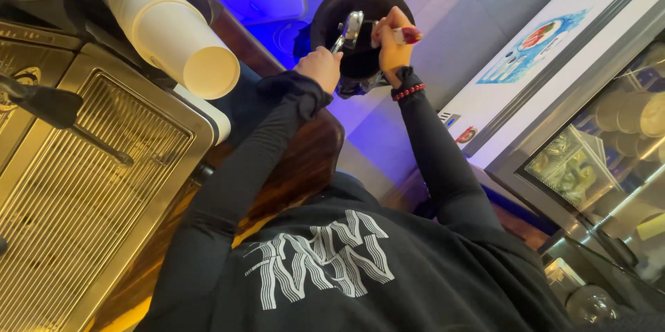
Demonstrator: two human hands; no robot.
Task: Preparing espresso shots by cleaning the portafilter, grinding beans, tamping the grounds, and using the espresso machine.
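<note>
Left hand [320,67] clenched on the metal portafilter [348,31], held over the dark round bin [360,6]. Right hand [391,41] grips a red-handled brush [405,35] at the basket. Cleaning looks underway, not finished; whether grounds remain cannot be seen. Paper cups [170,27] sit untouched.

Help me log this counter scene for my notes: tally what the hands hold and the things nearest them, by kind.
Metal portafilter in left hand: 1
Red-and-white brush-like tool in right hand: 1
Black bin: 1
Red bead bracelet: 1
Paper cup stack: 1
Total: 5
</note>
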